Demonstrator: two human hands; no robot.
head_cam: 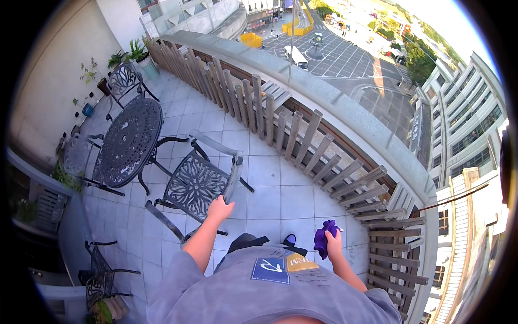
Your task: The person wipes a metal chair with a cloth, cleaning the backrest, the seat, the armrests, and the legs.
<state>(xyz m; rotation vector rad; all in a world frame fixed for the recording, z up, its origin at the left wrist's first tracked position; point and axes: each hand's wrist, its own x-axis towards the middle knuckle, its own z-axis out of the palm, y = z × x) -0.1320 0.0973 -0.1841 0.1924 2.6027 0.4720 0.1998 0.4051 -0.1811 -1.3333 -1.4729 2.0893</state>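
My left hand is at the top of the backrest of a dark metal armchair with a pierced floral seat, its fingers over the rail. Bunched up in my right hand is a purple cloth, held out over the pale floor tiles, away from the chair. Beyond the chair stands a round table of pierced dark metal, its top worn to a lighter tone in patches.
A slatted wooden fence curves along the balcony's edge, inside a stone parapet. More metal chairs stand around the table and at the lower left. Potted plants line the wall. A square lies far below.
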